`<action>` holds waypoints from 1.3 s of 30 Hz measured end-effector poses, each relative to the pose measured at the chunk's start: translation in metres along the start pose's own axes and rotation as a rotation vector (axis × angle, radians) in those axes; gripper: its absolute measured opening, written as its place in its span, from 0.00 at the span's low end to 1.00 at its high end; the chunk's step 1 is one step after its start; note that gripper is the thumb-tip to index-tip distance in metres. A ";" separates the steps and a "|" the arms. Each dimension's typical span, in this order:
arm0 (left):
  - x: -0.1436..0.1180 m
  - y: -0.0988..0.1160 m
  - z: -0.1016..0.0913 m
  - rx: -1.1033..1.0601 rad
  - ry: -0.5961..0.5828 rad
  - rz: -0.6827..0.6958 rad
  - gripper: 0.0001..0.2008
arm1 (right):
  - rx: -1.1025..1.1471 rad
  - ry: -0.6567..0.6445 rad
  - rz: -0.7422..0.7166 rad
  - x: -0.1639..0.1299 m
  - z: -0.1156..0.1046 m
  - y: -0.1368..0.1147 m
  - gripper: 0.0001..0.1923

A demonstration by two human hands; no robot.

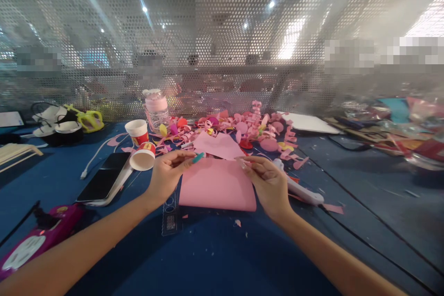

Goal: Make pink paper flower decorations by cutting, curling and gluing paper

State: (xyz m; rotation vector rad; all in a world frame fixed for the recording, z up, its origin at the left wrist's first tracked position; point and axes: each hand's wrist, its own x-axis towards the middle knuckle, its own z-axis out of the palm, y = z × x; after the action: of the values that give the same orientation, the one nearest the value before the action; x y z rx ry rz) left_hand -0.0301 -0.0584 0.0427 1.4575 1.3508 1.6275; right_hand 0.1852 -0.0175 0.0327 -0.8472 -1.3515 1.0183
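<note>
A pink sheet of paper (218,186) lies on the blue table in front of me, bent over with a rounded fold along its near edge. My left hand (169,172) pinches its far left corner between thumb and fingers. A small teal piece shows at the thumb tip; whether it is a nail or a held thing I cannot tell. At the far right corner, my right hand (268,178) is closed on the paper with fingertips together. Just beyond lies another pink paper piece (218,144). A clear ruler (170,216) rests beside the left hand.
Pink paper curls and discs (268,144) pile up at the back. Two paper cups (143,159), a phone (104,176) and a clear bottle (157,108) stand or lie left. A purple power strip (45,231) is near left. Right lies a white corded tool (305,190).
</note>
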 end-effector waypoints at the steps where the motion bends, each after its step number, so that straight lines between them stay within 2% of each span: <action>1: 0.000 0.000 0.000 0.001 0.001 0.001 0.10 | 0.006 -0.001 0.002 0.000 0.000 0.000 0.10; 8: 0.000 0.000 0.000 -0.015 0.002 -0.006 0.09 | 0.002 -0.001 0.036 0.000 0.000 0.001 0.11; 15: 0.000 0.001 0.000 -0.020 -0.004 -0.012 0.09 | -0.057 0.029 0.004 0.002 -0.003 0.005 0.12; 22: 0.000 0.004 0.001 -0.020 0.011 -0.035 0.16 | -0.066 0.015 0.000 0.002 -0.002 0.004 0.13; 30: -0.001 0.007 0.002 -0.026 0.019 -0.037 0.14 | -0.046 0.036 0.055 0.002 -0.003 0.008 0.15; 39: 0.002 0.001 0.001 0.018 0.003 -0.023 0.10 | -0.060 0.034 0.075 0.004 -0.004 0.010 0.14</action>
State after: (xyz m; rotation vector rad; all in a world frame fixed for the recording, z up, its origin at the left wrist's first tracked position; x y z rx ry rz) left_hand -0.0295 -0.0561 0.0442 1.4453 1.3826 1.6076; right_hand 0.1884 -0.0096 0.0245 -0.9625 -1.3354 1.0208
